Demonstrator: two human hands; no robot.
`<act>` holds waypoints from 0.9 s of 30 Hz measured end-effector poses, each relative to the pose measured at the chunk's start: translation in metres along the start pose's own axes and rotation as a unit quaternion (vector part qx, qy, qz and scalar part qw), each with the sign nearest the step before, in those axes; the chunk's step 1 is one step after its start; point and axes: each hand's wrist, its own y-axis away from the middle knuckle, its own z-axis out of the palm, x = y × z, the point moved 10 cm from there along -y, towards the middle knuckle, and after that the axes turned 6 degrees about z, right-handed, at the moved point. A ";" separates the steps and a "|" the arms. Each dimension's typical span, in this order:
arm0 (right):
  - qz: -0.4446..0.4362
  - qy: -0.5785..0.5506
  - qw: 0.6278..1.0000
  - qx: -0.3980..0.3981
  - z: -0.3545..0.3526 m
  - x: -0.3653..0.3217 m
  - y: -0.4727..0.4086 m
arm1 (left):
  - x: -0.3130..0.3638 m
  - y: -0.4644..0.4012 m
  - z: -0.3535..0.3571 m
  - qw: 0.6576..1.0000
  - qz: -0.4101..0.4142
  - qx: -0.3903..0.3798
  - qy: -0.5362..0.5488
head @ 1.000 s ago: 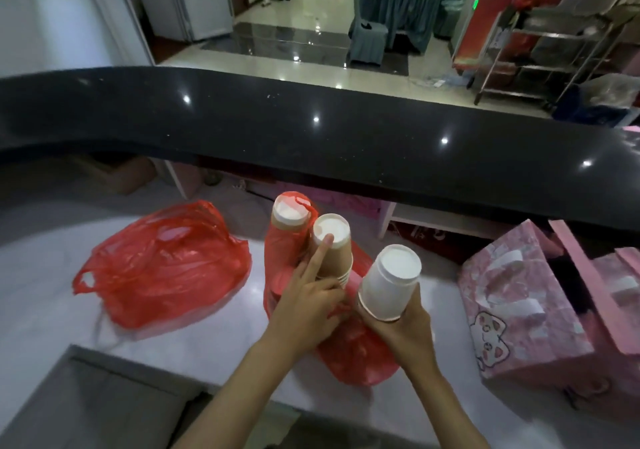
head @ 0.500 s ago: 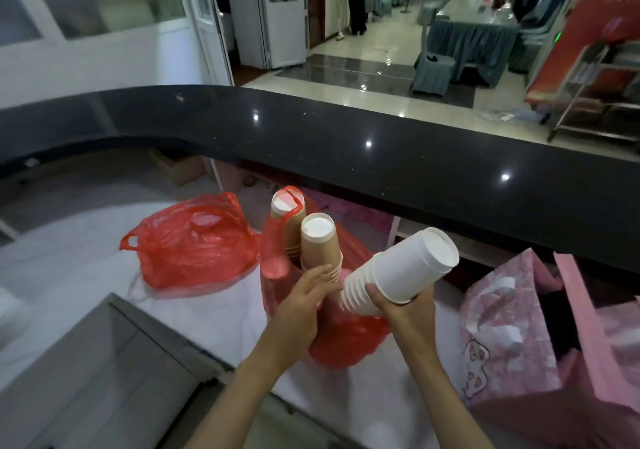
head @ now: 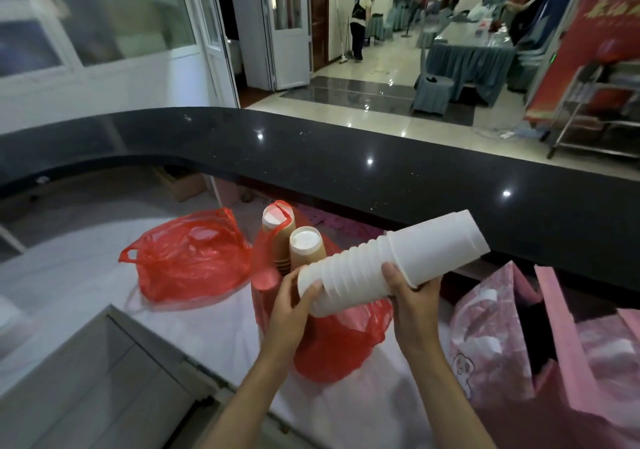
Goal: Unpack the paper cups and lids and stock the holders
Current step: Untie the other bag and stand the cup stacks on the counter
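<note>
Both hands grasp the tilted white cup stack (head: 391,261) above the red bag (head: 339,341): left hand (head: 294,306) lower end, right hand (head: 412,296) middle

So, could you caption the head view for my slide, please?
Both hands hold a white cup stack above a red bag.

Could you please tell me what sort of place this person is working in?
Probably a service counter in a banquet hall: a long black counter, skirted tables in the tiled hall beyond, and a stack of white cups being unpacked.
</note>
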 end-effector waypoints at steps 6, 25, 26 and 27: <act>0.088 -0.121 0.985 -0.091 0.052 0.007 0.010 | 0.018 0.018 -0.013 0.983 -0.024 0.019 0.179; 0.116 -0.036 0.981 -0.152 0.289 0.099 0.137 | 0.056 0.126 -0.304 0.947 0.053 0.290 0.124; 0.130 -0.039 0.978 -0.161 0.308 0.107 0.153 | 0.058 0.136 -0.326 0.943 0.057 0.307 0.118; 0.144 -0.035 0.973 -0.175 0.327 0.118 0.168 | 0.059 0.145 -0.349 0.937 0.060 0.324 0.113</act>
